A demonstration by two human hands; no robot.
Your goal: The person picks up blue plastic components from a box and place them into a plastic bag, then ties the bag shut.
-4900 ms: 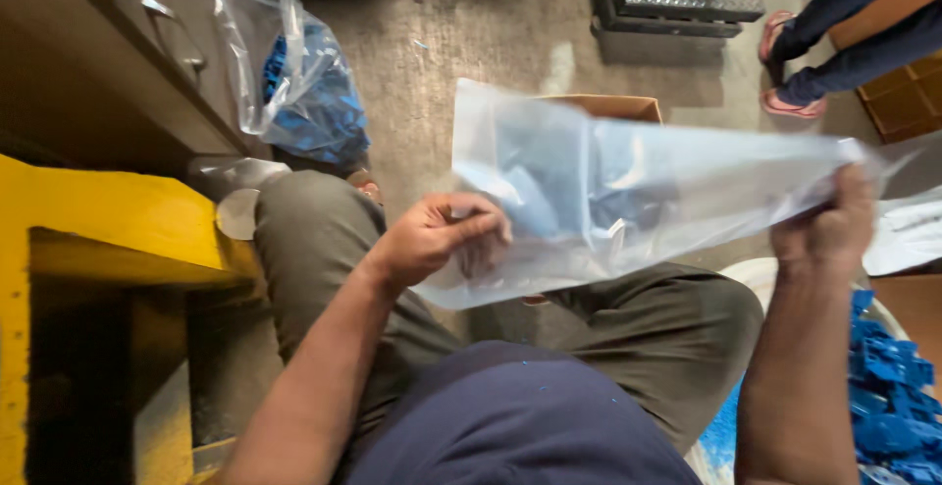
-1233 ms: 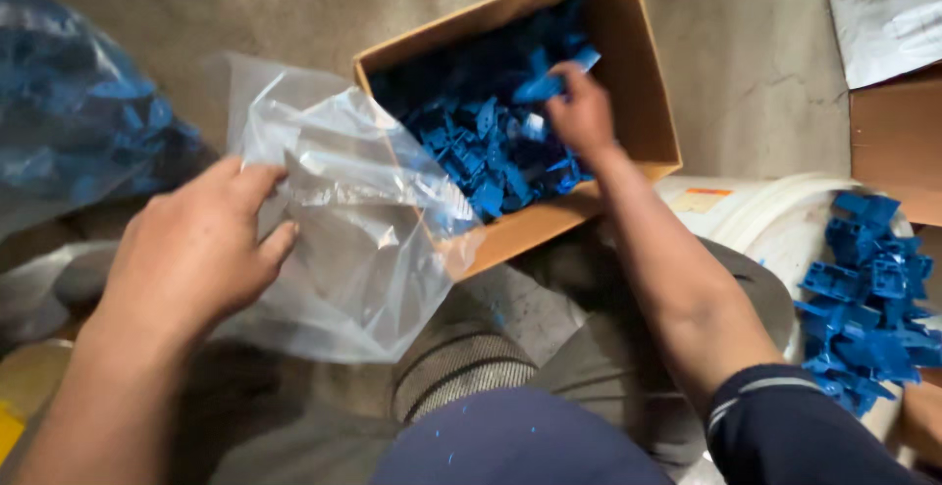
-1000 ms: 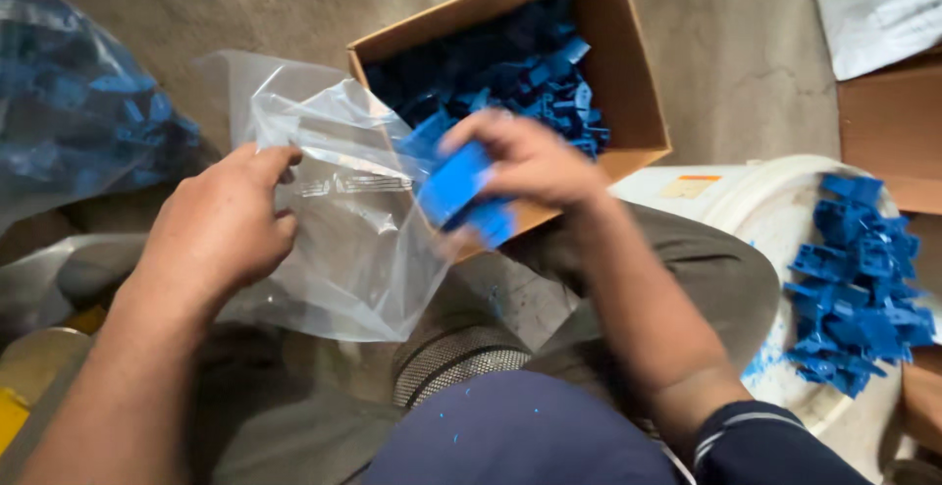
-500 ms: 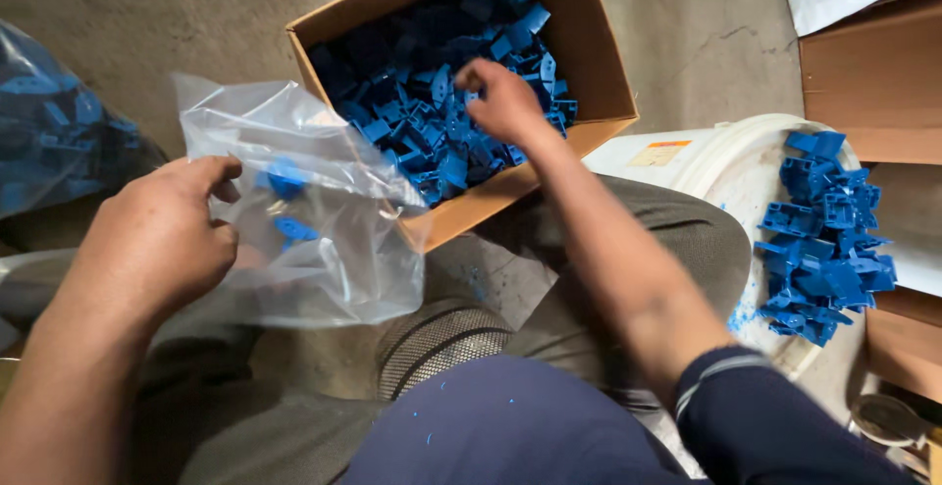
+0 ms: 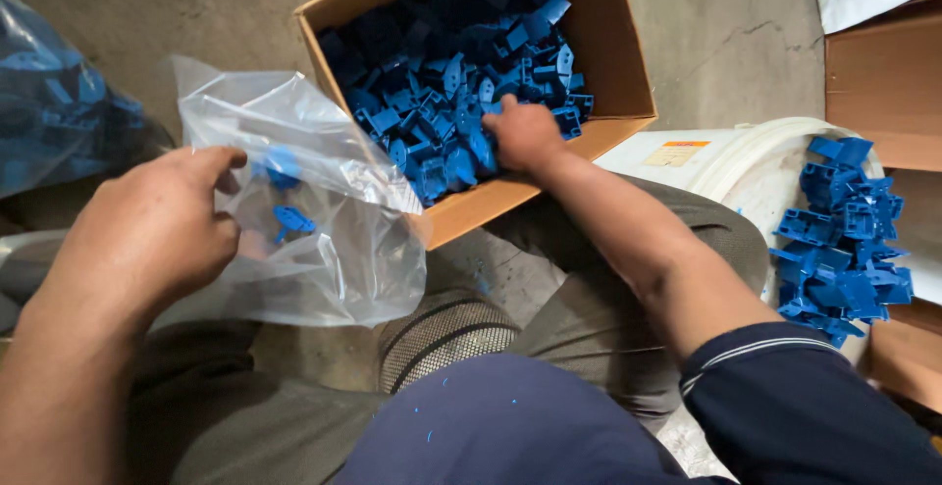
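Your right hand (image 5: 523,134) is back in the cardboard box (image 5: 618,63), fingers closing on blue parts (image 5: 442,83), while your left hand (image 5: 147,235) is clamping the clear bag (image 5: 334,210), now holding a few pieces.

This was a small workshop or packing room of a plastics trade, with the work done on the ground. The floor (image 5: 186,4) was bare, stained concrete. An open cardboard box (image 5: 618,53) on it was heaped with identical blue moulded plastic parts (image 5: 451,83); more of them lay piled on a white bucket (image 5: 746,166) to the right. A filled clear bag (image 5: 59,122) sat at the left edge, and further cartons (image 5: 883,83) stood at the right.
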